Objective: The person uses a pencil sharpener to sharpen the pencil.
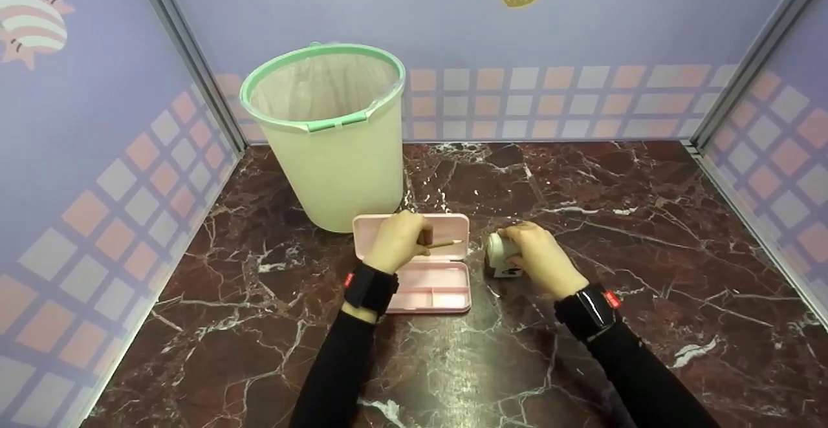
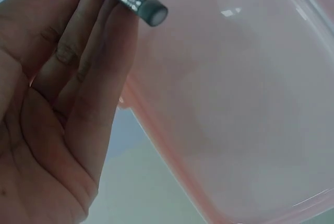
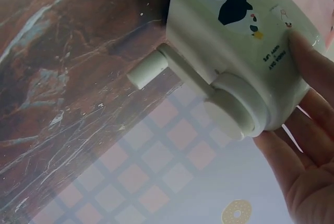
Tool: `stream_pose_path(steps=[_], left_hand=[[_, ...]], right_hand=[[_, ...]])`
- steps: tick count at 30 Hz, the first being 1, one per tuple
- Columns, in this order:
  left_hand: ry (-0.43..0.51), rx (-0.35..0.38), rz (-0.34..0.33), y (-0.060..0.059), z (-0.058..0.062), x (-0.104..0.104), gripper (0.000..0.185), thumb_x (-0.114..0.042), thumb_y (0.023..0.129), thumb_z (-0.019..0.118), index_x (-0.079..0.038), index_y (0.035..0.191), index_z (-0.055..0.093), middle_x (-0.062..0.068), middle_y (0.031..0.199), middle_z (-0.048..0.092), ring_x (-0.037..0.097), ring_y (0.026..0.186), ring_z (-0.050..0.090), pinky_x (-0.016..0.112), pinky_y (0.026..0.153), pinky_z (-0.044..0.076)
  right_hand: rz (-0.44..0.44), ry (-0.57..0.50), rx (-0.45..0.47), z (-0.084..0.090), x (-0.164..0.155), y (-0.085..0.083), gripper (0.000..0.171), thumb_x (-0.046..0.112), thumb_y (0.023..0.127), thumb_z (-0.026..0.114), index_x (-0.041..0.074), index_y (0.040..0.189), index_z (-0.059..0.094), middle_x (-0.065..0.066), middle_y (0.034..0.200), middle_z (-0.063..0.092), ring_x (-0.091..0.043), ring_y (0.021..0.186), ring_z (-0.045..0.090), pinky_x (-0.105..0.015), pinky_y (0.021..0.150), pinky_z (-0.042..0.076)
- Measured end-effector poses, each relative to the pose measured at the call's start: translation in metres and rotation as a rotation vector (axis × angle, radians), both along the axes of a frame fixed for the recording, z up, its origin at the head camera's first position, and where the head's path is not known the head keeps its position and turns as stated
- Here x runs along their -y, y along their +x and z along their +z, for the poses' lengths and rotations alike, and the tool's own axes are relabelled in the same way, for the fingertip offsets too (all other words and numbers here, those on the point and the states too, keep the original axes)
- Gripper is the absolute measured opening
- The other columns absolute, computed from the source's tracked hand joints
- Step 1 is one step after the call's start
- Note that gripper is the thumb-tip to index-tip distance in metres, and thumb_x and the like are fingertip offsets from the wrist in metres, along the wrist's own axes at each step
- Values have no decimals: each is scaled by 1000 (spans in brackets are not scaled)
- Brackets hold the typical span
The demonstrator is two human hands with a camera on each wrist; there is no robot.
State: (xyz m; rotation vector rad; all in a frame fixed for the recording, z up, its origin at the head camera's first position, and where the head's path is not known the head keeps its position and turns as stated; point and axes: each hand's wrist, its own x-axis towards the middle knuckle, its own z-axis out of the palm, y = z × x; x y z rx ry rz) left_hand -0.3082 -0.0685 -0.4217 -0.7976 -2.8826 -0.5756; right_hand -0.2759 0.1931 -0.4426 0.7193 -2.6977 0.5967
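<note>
Wooden pencil (image 1: 446, 244) and sharpener (image 1: 501, 255) in hands

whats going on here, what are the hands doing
A person works at a marble table. The left hand pinches a pencil over an open pink pencil case. The right hand grips a small cream crank sharpener standing beside the case. A green lined bin stands behind them.
</note>
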Motion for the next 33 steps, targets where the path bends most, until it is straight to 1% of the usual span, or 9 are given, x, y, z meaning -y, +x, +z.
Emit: stream_pose_path(steps=[4, 7, 11, 17, 24, 33], left_hand=[[36, 45, -33, -1, 3, 1, 15, -9, 70, 85, -7, 76, 72, 5, 73, 71, 23, 70, 64, 38, 71, 53], [69, 77, -74, -2, 5, 2, 14, -7, 71, 84, -5, 78, 73, 7, 74, 72, 21, 68, 65, 35, 70, 54], [107, 116, -121, -3, 6, 3, 13, -5, 72, 83, -3, 81, 73, 9, 76, 73, 20, 67, 65, 32, 68, 55], [145, 163, -169, -4, 7, 4, 13, -3, 74, 81, 0, 84, 73, 11, 79, 73, 21, 69, 67, 29, 68, 56], [172, 166, -205, -4, 7, 5, 13, -1, 75, 80, 3, 85, 72, 12, 78, 73, 22, 70, 68, 27, 67, 56], [175, 165, -204, -4, 8, 7, 12, -1, 75, 81, 1, 83, 72, 12, 78, 72, 22, 70, 67, 28, 68, 56]], right_hand=[[-5, -2, 8, 1, 0, 1, 42, -6, 64, 81, -5, 104, 67, -20, 100, 72, -36, 98, 65, -49, 92, 53], [-10, -3, 15, 1, 1, 1, 42, -6, 64, 81, -5, 104, 68, -20, 101, 72, -36, 99, 65, -49, 92, 53], [-6, -3, -4, 0, 0, 1, 42, -5, 64, 81, -5, 104, 67, -20, 102, 72, -36, 100, 65, -48, 92, 53], [0, -12, -29, -3, -1, 0, 41, -3, 64, 82, -5, 103, 67, -19, 101, 73, -36, 99, 65, -47, 92, 53], [0, -22, -29, -3, -1, 1, 41, -3, 63, 82, -5, 102, 68, -18, 99, 73, -36, 98, 66, -48, 91, 53], [-11, -25, -16, -3, 0, 1, 41, -4, 64, 82, -5, 102, 68, -19, 100, 73, -37, 98, 65, -49, 91, 53]])
